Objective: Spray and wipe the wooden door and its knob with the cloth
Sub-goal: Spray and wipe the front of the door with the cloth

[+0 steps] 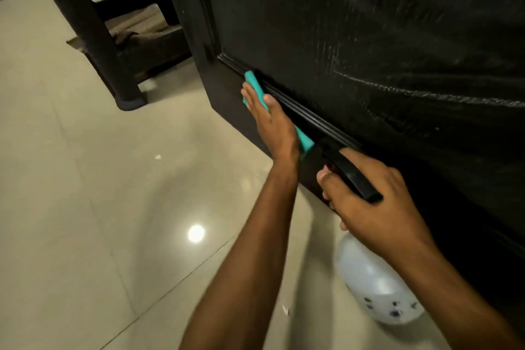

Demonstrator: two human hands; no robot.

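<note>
Head view: left hand [274,125], fingers straight, presses teal cloth [257,88] against lower moulding of dark wooden door [369,37]. Right hand [372,199] grips spray bottle [375,290], apparently by its black trigger head. Streaks mark the panel.

My left hand [267,119] lies flat on the teal cloth [257,88] against the lower rail of the dark wooden door [369,51], hemmed on its right by the raised moulding [309,119] at the panel's bottom edge, while my right hand [369,196] with the spray bottle [375,287] sits close behind it and blocks the way back along the rail. Towards the door's free edge the rail runs bare ahead of my fingertips, and to my left the tiled floor [99,193] lies open. Beyond that edge a dark furniture leg [93,37] stands on the floor.
</note>
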